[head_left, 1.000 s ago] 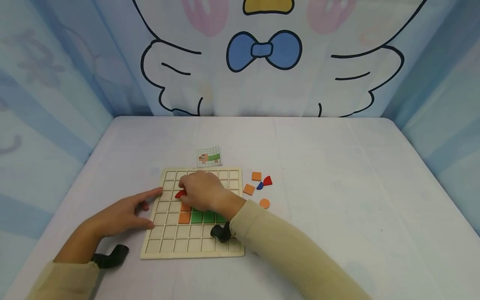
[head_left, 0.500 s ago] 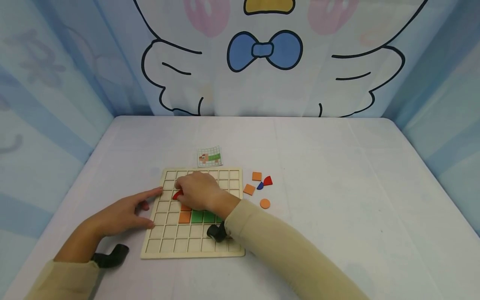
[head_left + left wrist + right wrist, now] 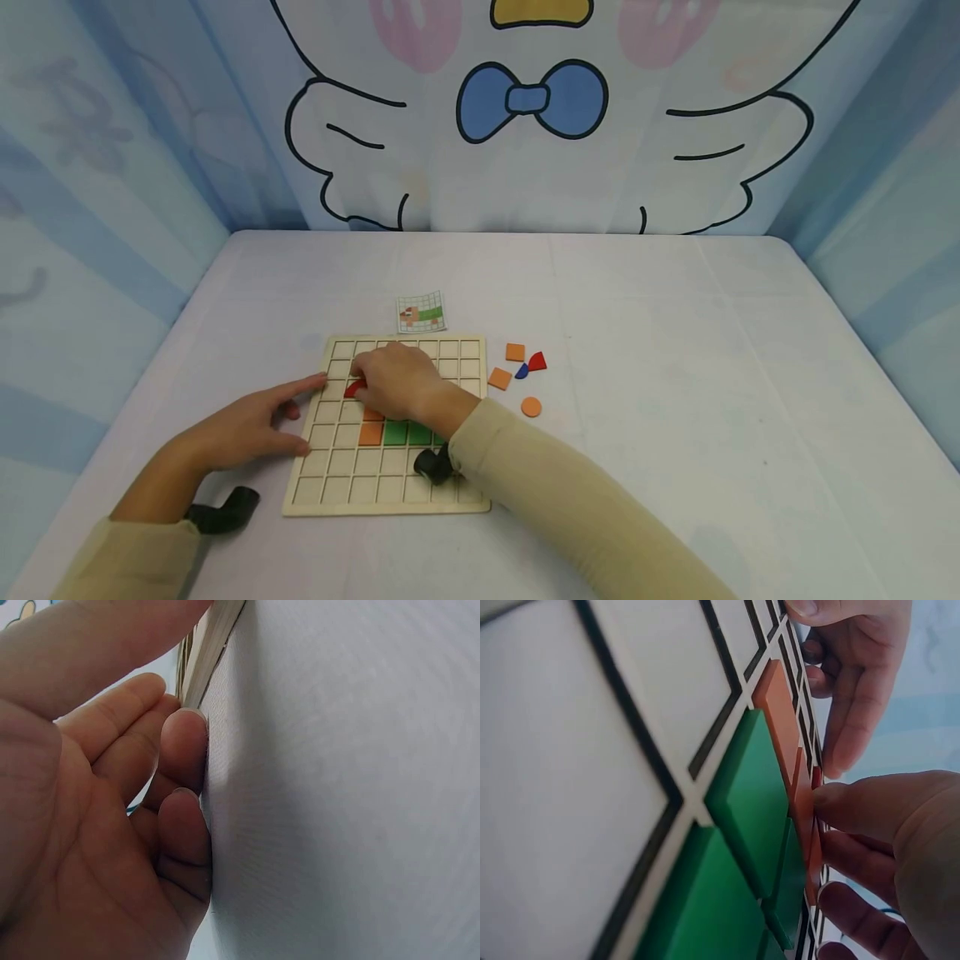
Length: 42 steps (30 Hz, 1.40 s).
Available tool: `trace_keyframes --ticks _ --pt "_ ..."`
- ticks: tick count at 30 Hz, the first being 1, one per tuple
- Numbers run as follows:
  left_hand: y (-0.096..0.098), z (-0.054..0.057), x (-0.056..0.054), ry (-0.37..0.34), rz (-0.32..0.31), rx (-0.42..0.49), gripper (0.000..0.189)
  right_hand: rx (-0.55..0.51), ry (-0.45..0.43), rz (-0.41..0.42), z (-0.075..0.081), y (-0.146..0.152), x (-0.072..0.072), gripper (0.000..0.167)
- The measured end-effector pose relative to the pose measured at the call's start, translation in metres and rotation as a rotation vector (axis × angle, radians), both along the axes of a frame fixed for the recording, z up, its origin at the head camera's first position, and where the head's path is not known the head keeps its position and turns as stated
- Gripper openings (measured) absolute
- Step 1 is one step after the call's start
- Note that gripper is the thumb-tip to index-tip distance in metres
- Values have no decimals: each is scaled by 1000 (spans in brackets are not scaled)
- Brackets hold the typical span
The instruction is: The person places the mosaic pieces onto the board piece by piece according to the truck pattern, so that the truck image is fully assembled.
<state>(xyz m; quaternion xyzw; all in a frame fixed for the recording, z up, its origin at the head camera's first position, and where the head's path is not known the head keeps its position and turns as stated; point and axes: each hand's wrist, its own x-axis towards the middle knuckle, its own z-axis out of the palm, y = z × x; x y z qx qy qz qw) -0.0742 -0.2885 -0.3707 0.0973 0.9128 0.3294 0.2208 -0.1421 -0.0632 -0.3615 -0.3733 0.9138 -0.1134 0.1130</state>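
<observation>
A pale wooden grid board (image 3: pixel 322 487) lies on the table. My left hand (image 3: pixel 240 425) touches its left edge with thumb and forefinger apart; the left wrist view has the other fingers of that hand (image 3: pixel 97 840) loosely bent beside the board's side. Over the grid, my right hand (image 3: pixel 397 382) pinches a red quarter-circle tile (image 3: pixel 354 389) in a square near the upper left. In the right wrist view, the thumb meets the red tile's edge (image 3: pixel 817 775). Just below it lie orange square tiles (image 3: pixel 371 433), with green square tiles (image 3: pixel 395 432) to their right, partly hidden by my right hand.
A small picture card (image 3: pixel 421 313) of an orange and green animal lies behind the board. To the board's right are loose tiles: orange squares (image 3: pixel 500 378), an orange circle (image 3: pixel 531 407), a blue half-circle (image 3: pixel 522 371) and another red tile (image 3: pixel 537 361).
My right hand has shifted slightly left over the board, carrying the red tile with it, then stays nearly still. My left hand keeps its place at the board's edge.
</observation>
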Motion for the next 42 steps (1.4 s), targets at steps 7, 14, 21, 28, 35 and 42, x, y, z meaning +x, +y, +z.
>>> trace_keyframes --ticks 7,14,21,28,35,42 --pt "1 0 -1 0 -1 -5 92 11 7 -5 0 0 0 31" --pt "0 1 -2 -7 2 -4 93 -5 14 -3 -1 -2 0 32" --pt "-1 -1 -1 0 -13 16 92 -15 36 20 -1 -1 1 26" --pt "-1 -1 -1 3 -16 15 91 -57 -21 25 -1 4 0 30" --pt "0 -1 0 1 -7 7 91 -116 -92 23 5 25 -4 37" --pt "3 0 1 -10 17 -22 93 -162 -86 -19 13 64 -7 38"
